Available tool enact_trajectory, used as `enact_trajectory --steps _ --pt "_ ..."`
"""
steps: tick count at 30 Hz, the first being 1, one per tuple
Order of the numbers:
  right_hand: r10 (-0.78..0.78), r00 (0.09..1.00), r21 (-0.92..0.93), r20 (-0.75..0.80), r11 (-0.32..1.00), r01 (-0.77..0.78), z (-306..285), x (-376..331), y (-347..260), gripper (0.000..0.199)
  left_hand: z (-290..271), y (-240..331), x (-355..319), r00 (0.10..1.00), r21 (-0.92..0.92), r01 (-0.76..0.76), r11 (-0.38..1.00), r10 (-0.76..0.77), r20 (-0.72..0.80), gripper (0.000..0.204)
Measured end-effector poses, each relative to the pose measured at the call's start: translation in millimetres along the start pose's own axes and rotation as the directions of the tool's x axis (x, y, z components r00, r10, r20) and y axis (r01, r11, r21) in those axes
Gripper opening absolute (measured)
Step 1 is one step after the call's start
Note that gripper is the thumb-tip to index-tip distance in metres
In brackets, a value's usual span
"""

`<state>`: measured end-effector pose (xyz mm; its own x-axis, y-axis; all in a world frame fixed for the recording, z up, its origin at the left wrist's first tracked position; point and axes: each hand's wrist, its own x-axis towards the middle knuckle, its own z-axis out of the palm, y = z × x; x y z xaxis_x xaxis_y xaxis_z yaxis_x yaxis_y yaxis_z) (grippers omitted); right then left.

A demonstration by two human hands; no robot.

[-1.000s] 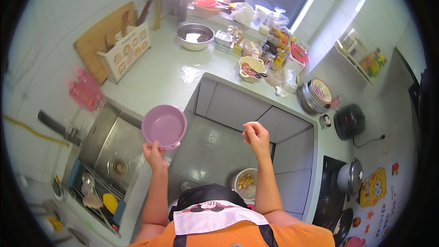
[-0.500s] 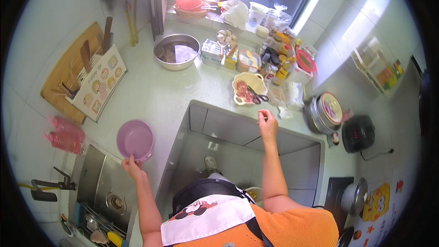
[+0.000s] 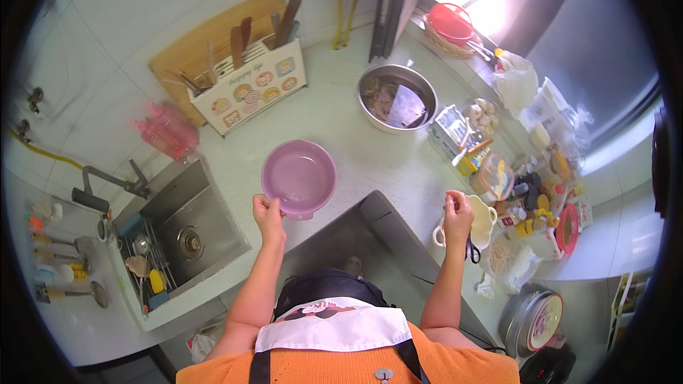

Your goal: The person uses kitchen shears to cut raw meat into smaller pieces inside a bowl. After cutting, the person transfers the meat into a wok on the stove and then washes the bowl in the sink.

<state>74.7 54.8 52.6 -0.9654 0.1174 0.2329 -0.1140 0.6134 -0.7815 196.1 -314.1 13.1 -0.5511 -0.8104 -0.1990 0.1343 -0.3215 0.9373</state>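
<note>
Purple bowl (image 3: 299,176), one, rim held in left grip (image 3: 268,211), right grip (image 3: 457,212) pinched narrow over one cream dish (image 3: 486,222)

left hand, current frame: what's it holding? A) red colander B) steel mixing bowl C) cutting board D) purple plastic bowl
D: the left hand grips the rim of the purple plastic bowl over the counter, while the steel mixing bowl sits untouched further back.

purple bowl (image 3: 299,176): looking smooth matt plastic | mixing bowl (image 3: 397,97): shining as polished metal | sink (image 3: 186,224): showing brushed steel | cutting board (image 3: 206,46): appearing bare wood | countertop (image 3: 334,124): gleaming pale, smooth
</note>
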Motion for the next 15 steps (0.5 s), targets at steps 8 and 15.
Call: enact_trajectory --steps 8,15 --pt "-0.114 0.983 0.165 0.142 0.982 0.09 84.4 -17.5 -86.0 0.008 -87.8 30.7 26.3 0.974 0.108 -0.191 0.976 0.202 -0.1 0.021" --pt "-0.163 0.913 0.275 0.375 0.96 0.059 188.1 -82.2 -186.4 0.019 -219.0 66.9 57.4 0.941 -0.058 -0.169 0.984 0.144 -0.306 0.02"
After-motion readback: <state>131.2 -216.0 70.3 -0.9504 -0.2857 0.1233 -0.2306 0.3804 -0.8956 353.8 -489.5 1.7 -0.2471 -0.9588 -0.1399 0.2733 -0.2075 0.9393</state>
